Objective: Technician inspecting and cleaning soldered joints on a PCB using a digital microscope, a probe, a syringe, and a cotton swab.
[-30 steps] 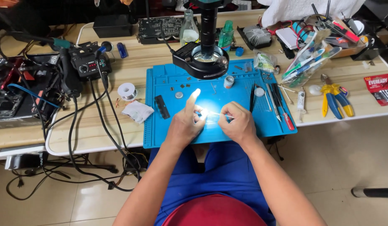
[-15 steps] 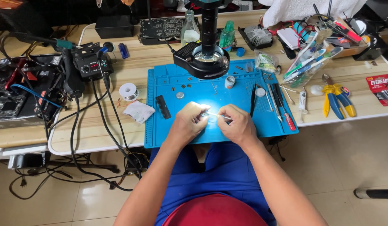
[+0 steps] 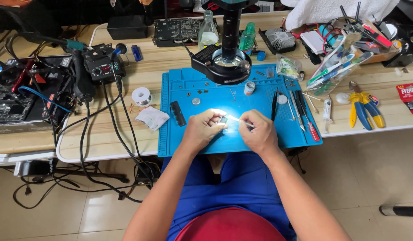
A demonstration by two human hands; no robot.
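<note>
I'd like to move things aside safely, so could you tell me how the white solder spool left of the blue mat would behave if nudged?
The spool lies flat on its flange, so a gentle push would probably slide it, not roll it. Tipped on edge, its round shape would likely roll along the table. Wound wire suggests it is heavy for its size.

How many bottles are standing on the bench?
2. A clear glass bottle stands left of the microscope column; a green bottle stands right of it. Clutter at the far right may hide others.
</note>
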